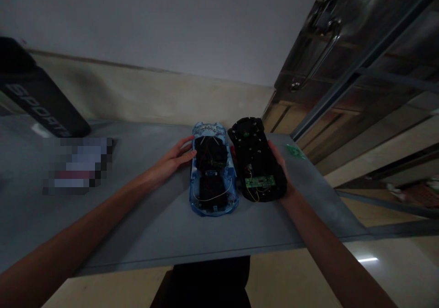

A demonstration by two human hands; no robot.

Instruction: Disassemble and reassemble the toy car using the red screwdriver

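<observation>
A blue toy car body (233, 193) lies upside down on the grey table, its inside facing up with black parts and thin wires in it. My left hand (179, 154) grips its left edge, with the thumb over the rim and the other fingers along the side. Just to the right, my right hand (278, 161) holds the black toy car chassis (259, 159) by its right side, tilted beside the body. A green circuit board (260, 181) with yellow wires sits at the chassis's near end. Fingertips of the right hand are partly hidden behind the chassis.
A black bottle (48, 99) marked SPORT stands at the left back. Nearer lies a blurred-out flat object (80, 164). A small green packet (295, 151) rests by the table's (164, 235) right edge. Behind is a wall; a metal frame and door with a handle (318, 56) stand right.
</observation>
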